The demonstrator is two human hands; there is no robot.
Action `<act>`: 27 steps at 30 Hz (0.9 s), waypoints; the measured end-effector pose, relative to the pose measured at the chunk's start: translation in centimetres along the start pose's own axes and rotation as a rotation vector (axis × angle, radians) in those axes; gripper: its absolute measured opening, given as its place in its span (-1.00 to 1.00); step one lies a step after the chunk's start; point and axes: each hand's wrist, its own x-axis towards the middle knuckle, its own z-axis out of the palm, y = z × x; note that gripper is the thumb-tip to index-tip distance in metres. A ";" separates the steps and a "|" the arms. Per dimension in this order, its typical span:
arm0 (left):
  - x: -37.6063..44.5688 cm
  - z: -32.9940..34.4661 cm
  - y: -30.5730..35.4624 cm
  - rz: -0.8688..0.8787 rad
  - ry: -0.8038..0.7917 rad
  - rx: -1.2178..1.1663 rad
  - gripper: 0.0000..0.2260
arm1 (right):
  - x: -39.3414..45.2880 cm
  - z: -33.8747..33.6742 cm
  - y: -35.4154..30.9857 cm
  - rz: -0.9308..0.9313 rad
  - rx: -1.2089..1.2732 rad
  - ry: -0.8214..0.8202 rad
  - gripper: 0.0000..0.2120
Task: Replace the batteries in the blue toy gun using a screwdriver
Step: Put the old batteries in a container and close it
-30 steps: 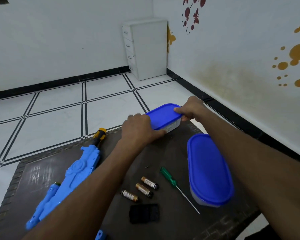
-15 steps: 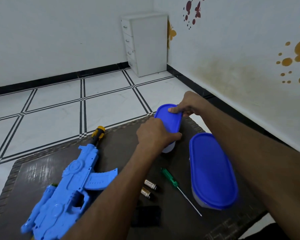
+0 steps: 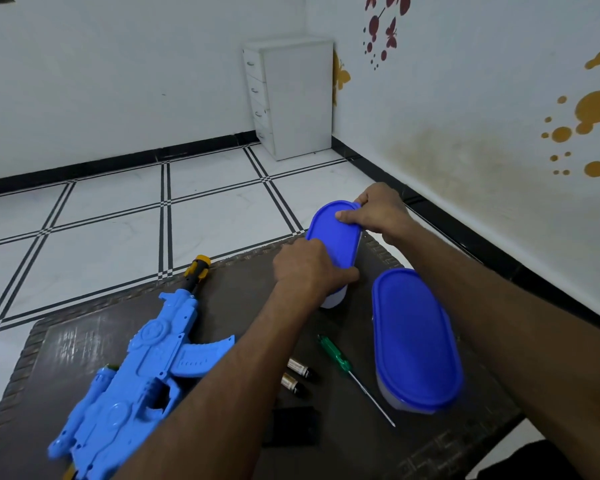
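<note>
Head view: both hands grip a small lidded box (image 3: 333,237) at the far edge of the table (image 3: 243,299). The left hand (image 3: 309,266) clasps the near end of the box; the right hand (image 3: 378,211) pinches the far rim, thumb flat on the blue lid. Judged step: opening the box, perhaps for fresh batteries. To do it well, hold the base steady with the left hand and peel the lid up from one corner with the right, keeping the box level so nothing spills.

The toy gun (image 3: 136,368) lies left of the left forearm. Between the forearms lie two batteries (image 3: 297,375), a green screwdriver (image 3: 343,365) and a black cover (image 3: 290,426). A larger box (image 3: 416,337) sits just under the right forearm.

Battery labels are too small to read; no other writing shows.
</note>
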 end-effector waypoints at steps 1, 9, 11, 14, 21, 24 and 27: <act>-0.1 0.1 0.0 0.010 0.017 0.005 -0.47 | -0.3 0.1 0.1 -0.008 0.013 0.008 -0.69; -0.9 -0.4 -0.8 0.057 0.045 -0.152 -0.48 | -0.8 0.6 2.1 0.059 0.449 -0.009 -0.61; -1.2 -1.0 -1.1 0.040 0.023 -0.239 -0.51 | -0.9 0.8 2.3 0.048 0.475 -0.026 -0.63; -1.1 -1.7 -1.9 -0.073 -0.077 -0.570 -0.54 | -1.1 0.8 2.3 0.037 0.459 -0.021 -0.69; -4.6 -2.5 -5.6 -0.268 0.017 -0.989 -0.51 | -4.7 0.3 0.5 -0.143 0.189 0.084 -0.86; -7.0 -2.7 -8.8 -0.318 0.089 -0.914 -0.44 | -8.4 0.1 -2.0 -0.255 0.149 -0.009 -0.84; -10.0 -3.1 -11.9 -0.321 0.163 -0.705 -0.44 | -13.0 0.8 -4.1 -0.362 -0.022 -0.346 -0.88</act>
